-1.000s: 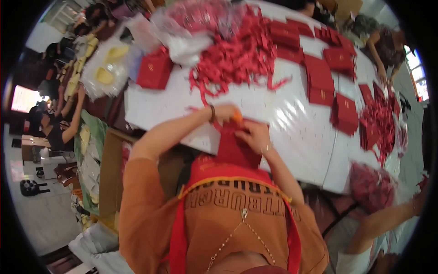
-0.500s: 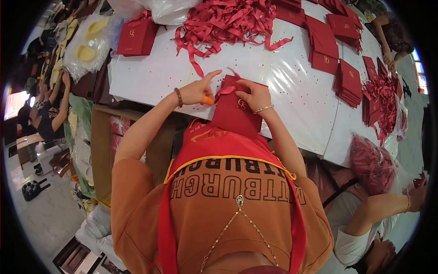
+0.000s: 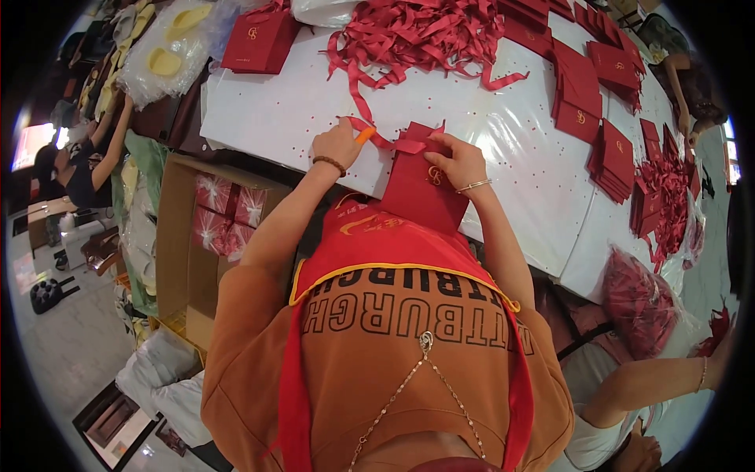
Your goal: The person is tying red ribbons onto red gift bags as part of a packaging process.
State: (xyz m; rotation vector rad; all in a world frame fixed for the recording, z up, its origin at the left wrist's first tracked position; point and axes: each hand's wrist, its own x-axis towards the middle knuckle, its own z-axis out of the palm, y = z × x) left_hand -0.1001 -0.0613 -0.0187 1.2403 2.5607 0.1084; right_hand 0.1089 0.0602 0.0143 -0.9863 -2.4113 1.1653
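Observation:
A dark red paper bag (image 3: 425,193) with gold print stands tilted at the table's near edge, against my red apron. My right hand (image 3: 462,164) pinches its upper right part, thumb on the front face. A red ribbon (image 3: 385,143) runs leftward from the bag's top edge to my left hand (image 3: 336,145). The left fingers are closed on that ribbon, and one digit wears an orange finger cot (image 3: 364,135). A strand from the ribbon pile (image 3: 417,39) hangs down close to the left fingertips; whether they touch it I cannot tell.
Red bags are stacked at the far left (image 3: 258,41) and in rows on the right (image 3: 578,102). The white table (image 3: 259,118) is dotted with red bits. An open carton (image 3: 179,236) holds wrapped red packs. A bagged red bundle (image 3: 638,295) and a co-worker's arm (image 3: 653,385) are at right.
My left hand's outstretched index finger has folded in, and the hand now grips the ribbon, drawing it left from the bag. The right hand stays on the bag. The view has shifted slightly.

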